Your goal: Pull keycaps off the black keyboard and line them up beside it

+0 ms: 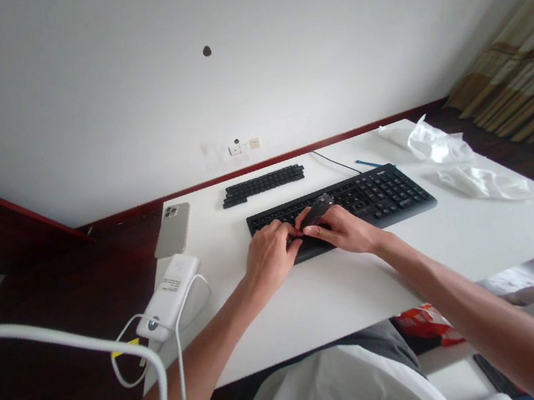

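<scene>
A black keyboard [395,194] lies at a slant on the white table, with some keys off its left and middle part. My right hand [347,228] is closed around a dark handheld tool [319,209], whose exact kind I cannot make out. Its upper end points up and right, while the lower end is hidden by fingers. Over the keyboard's front left part, my left hand [270,252] has its fingers curled and pinched together close to the right fingertips. What they grip is hidden. Behind the keyboard, loose black keycaps [264,184] lie in rows.
At the left edge are a phone [172,229] and a white power bank [172,289] with a white cable [160,377]. Clear plastic wrapping [443,145] lies on the right of the table [486,244]. A thin blue stick [369,163] lies behind the keyboard.
</scene>
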`<state>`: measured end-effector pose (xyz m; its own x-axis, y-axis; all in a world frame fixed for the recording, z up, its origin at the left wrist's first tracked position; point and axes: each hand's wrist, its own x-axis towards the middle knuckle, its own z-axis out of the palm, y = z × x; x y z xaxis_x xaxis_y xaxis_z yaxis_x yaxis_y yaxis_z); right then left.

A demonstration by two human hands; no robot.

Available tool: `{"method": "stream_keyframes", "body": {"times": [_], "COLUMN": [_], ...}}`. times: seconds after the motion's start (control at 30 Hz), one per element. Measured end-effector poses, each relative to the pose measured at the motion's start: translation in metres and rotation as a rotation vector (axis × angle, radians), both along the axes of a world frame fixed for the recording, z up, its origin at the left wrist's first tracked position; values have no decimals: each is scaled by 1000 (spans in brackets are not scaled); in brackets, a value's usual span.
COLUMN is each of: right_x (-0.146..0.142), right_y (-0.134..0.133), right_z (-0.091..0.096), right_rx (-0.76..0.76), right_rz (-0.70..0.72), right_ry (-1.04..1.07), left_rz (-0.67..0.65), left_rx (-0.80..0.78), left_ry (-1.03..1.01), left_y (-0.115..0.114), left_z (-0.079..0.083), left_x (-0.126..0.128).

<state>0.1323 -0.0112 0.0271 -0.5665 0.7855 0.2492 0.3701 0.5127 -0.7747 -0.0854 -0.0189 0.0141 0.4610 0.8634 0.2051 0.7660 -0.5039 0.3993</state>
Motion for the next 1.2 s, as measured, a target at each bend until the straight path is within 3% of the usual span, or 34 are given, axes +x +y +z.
{"method": "stream_keyframes", "body": {"times": [0.37, 0.67, 1.2], "right_x": [-36, -15, 4], "right_y": [-15, -14, -8], "right_z": [13, 13, 2], "right_rx": [133, 5, 2], "right_rz": [-181, -98, -67], "right_ry": [-271, -69, -2], "left_rz": [26, 31, 34], "left_rx": [-55, -63, -91], "left_ry": [-79, -117, -144], "left_y": [5, 6, 6], "left_z": [0, -3, -5], "left_x": [-3, -4, -2]}}
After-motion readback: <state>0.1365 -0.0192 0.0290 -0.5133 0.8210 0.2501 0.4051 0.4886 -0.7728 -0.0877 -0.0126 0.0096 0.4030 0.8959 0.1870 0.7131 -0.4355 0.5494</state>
